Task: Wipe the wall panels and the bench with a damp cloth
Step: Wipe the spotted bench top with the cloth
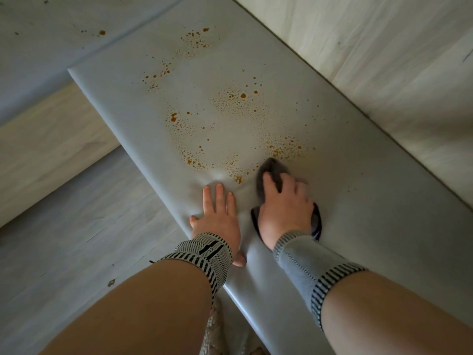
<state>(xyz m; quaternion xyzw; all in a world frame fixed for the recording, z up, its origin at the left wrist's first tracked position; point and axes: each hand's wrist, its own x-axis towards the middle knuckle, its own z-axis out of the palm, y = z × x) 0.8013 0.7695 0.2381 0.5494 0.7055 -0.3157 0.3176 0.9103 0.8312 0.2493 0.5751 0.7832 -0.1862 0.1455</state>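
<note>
The pale grey padded bench (294, 80) runs along the light wall panels (384, 60) and carries many orange-brown splashes (230, 103). The left hand (217, 213) lies flat on the seat near its front edge, fingers straight and slightly spread. The right hand (284, 203) presses a dark grey cloth (271, 170) on the bench, fingers curled over it, just beside the nearest splashes.
</note>
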